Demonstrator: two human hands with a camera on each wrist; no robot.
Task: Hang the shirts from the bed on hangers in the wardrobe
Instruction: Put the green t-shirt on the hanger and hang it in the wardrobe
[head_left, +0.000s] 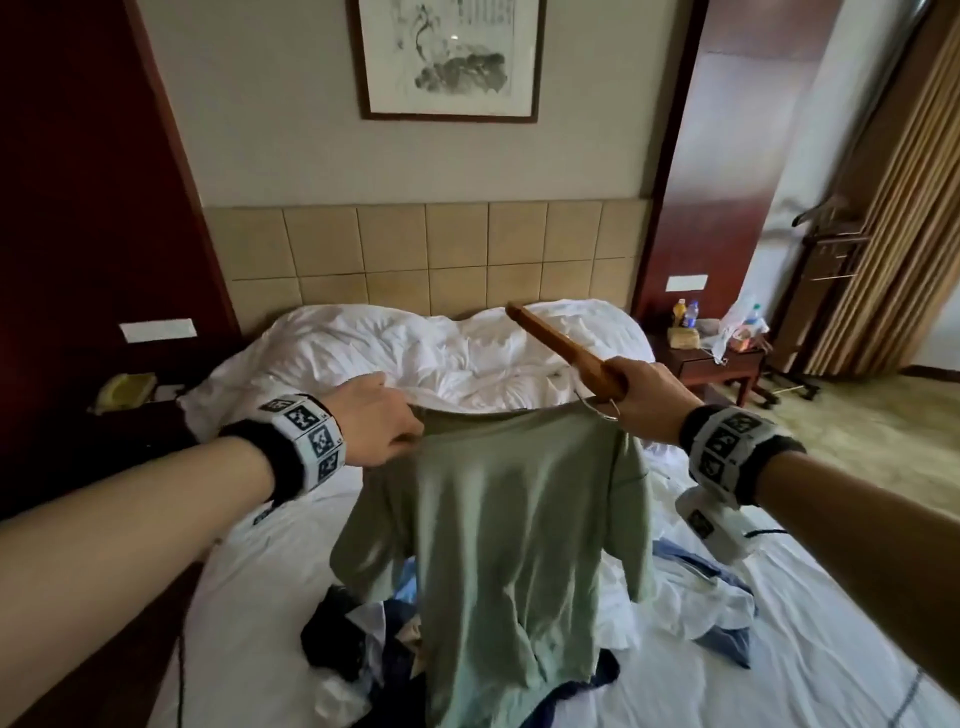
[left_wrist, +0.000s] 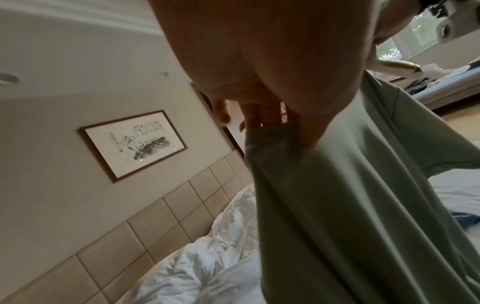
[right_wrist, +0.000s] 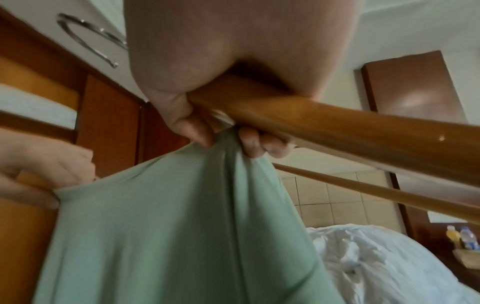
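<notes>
Both hands hold a green shirt (head_left: 498, 519) up: left hand (head_left: 376, 423) pinches its collar; right hand (head_left: 655, 402) grips collar and wooden hanger (head_left: 561, 343). Best stretch the neckline wide, then slide one hanger arm in.

green T-shirt (head_left: 519, 545): soft matt cloth | hanger (head_left: 566, 348): smooth glossy wood, metal hook | duvet (head_left: 415, 353): crumpled white cloth at bed's head edge | headboard (head_left: 426, 254): padded beige panels, matt | picture frame (head_left: 363, 62): dark wood
</notes>
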